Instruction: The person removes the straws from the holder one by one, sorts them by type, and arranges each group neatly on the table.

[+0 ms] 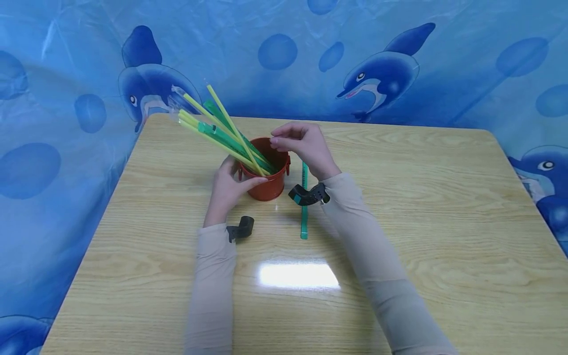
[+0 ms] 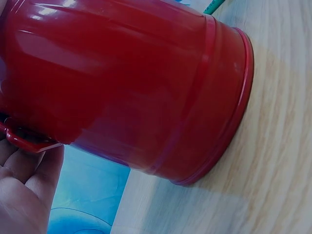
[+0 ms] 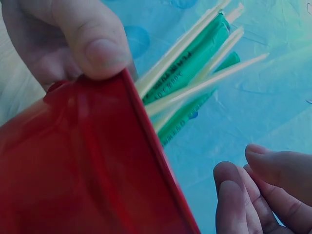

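A small red metal bucket (image 1: 266,190) stands on the table, its mouth facing up. My left hand (image 1: 227,190) grips its left side, thumb along the near rim and fingers round by the side handle. Several yellow straws (image 1: 225,109) and green printed paper-wrapped sticks, likely wrapped straws (image 1: 213,132), lean out of it to the upper left; their lower ends are inside. Over the right rim hovers my right hand (image 1: 308,145), fingers loosely bent. In the right wrist view, nothing shows between thumb and fingers of that hand (image 3: 265,190).
A green wrapped strip (image 1: 304,222) lies on the wooden table (image 1: 443,222), right of the bucket and partly under the right wrist. Black wrist cameras (image 1: 243,228) sit on both sleeves. Behind the table's far edge hangs a blue dolphin-print sheet (image 1: 293,88).
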The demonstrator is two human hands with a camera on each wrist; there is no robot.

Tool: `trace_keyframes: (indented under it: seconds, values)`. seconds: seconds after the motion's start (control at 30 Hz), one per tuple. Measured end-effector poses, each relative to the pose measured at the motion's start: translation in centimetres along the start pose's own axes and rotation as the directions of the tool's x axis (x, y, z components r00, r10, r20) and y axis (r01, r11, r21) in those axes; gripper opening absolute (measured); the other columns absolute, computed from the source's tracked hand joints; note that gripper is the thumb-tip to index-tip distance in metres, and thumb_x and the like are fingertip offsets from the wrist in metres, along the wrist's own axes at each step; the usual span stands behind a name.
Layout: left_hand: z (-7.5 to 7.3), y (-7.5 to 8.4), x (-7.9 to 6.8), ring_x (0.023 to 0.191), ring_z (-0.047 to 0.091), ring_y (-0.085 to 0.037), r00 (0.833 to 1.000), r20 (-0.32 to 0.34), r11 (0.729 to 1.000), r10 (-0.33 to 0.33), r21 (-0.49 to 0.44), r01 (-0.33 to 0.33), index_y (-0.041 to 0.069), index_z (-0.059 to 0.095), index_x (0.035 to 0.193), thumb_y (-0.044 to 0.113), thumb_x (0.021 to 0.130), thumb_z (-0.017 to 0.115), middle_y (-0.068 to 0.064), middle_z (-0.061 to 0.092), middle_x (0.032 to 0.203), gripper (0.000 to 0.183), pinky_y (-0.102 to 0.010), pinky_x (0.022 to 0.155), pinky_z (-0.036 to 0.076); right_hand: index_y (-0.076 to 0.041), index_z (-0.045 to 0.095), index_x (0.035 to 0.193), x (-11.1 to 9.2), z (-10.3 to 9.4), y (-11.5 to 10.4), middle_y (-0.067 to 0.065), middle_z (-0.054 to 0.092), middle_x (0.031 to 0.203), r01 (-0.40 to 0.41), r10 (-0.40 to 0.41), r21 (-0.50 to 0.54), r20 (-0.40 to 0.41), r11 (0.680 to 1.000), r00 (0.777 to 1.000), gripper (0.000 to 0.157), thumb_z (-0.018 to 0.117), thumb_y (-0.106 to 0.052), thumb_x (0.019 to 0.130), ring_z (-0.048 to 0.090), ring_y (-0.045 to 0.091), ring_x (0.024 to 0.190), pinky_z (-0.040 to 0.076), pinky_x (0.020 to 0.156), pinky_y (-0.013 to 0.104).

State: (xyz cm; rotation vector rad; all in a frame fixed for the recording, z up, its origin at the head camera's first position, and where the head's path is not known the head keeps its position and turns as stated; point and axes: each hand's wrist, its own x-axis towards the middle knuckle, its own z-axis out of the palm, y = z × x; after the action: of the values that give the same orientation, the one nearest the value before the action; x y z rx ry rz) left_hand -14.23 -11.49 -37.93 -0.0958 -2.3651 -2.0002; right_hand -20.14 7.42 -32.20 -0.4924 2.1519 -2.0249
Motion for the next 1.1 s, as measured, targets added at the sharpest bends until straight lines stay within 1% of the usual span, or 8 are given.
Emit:
trace_keyframes:
  seconds: [0.1,0.33,0.47,0.6,0.73,0.83,1.0,1.1]
  values:
    - [0.0,0.0,0.0,0.134,0.034,-0.017,1.0,0.004,1.0,-0.011,-0.003,0.011,0.014,0.044,0.139,0.017,0.078,0.078,-0.002,0.046,0.14,0.07,-0.035,0.107,0.034,0.004,0.068,0.102,0.6,0.7,0.0,0.011,0.069,0.094,-0.005,0.005,-0.003,0.008,1.0,1.0,0.018,0.068,-0.005,0.086,0.067,0.022,0.084,0.055,0.081,0.034]
    - [-0.1,-0.2,0.0,0.135,0.033,-0.016,1.0,0.016,1.0,-0.022,0.011,0.022,0.016,0.042,0.14,0.019,0.079,0.077,-0.001,0.044,0.142,0.07,-0.036,0.108,0.033,0.005,0.068,0.101,1.7,2.2,0.1,0.015,0.069,0.095,-0.011,0.011,-0.005,0.042,1.0,0.999,0.018,0.068,-0.004,0.086,0.067,0.025,0.084,0.055,0.08,0.034]
    - [-0.1,-0.2,0.0,0.135,0.033,-0.016,0.999,0.021,0.999,-0.024,0.021,0.024,0.018,0.04,0.141,0.019,0.08,0.077,0.0,0.043,0.143,0.071,-0.036,0.108,0.032,0.003,0.069,0.101,2.3,2.9,0.1,0.013,0.069,0.095,0.029,-0.025,-0.08,0.054,0.996,0.998,0.019,0.069,-0.007,0.086,0.067,0.024,0.083,0.055,0.078,0.035]
    - [-0.1,-0.1,0.0,0.136,0.032,-0.016,1.0,0.02,0.999,-0.012,0.03,0.011,0.018,0.04,0.142,0.02,0.081,0.076,0.0,0.042,0.143,0.071,-0.037,0.109,0.032,-0.001,0.07,0.102,2.7,3.3,0.1,0.01,0.069,0.096,0.085,-0.077,-0.168,0.057,0.982,0.995,0.019,0.069,-0.011,0.086,0.066,0.019,0.082,0.055,0.076,0.036]
    - [-0.1,-0.1,0.1,0.135,0.032,-0.015,1.0,0.019,0.999,-0.008,0.034,0.007,0.019,0.04,0.142,0.021,0.08,0.076,0.001,0.043,0.143,0.071,-0.036,0.109,0.031,-0.003,0.071,0.102,2.7,3.6,0.3,0.007,0.069,0.097,0.11,-0.101,-0.225,0.05,0.968,0.994,0.017,0.068,-0.011,0.087,0.066,0.015,0.083,0.055,0.076,0.029]
    - [-0.1,-0.1,0.1,0.135,0.033,-0.015,1.0,0.018,1.0,-0.004,0.03,0.004,0.019,0.04,0.142,0.019,0.079,0.078,0.001,0.043,0.143,0.073,-0.036,0.109,0.032,-0.003,0.071,0.102,2.7,3.7,0.5,0.007,0.069,0.097,0.138,-0.126,-0.282,0.059,0.949,0.99,0.017,0.068,-0.011,0.087,0.066,0.013,0.083,0.053,0.076,0.025]
    - [-0.1,-0.2,0.1,0.135,0.033,-0.015,1.0,0.011,0.998,0.022,0.051,-0.022,0.02,0.041,0.141,0.021,0.078,0.078,0.001,0.043,0.143,0.074,-0.035,0.108,0.032,-0.004,0.071,0.102,2.7,4.0,0.8,0.006,0.07,0.096,0.182,-0.163,-0.419,0.08,0.89,0.983,0.017,0.068,-0.012,0.088,0.066,0.011,0.082,0.052,0.075,0.022]
    - [-0.1,-0.3,0.1,0.135,0.033,-0.015,1.0,0.01,0.998,0.023,0.058,-0.024,0.02,0.041,0.141,0.021,0.078,0.079,0.001,0.042,0.143,0.073,-0.034,0.108,0.033,-0.006,0.071,0.102,2.7,4.1,0.8,0.005,0.07,0.095,0.189,-0.168,-0.47,0.087,0.862,0.982,0.017,0.068,-0.013,0.087,0.065,0.01,0.08,0.051,0.073,0.021]
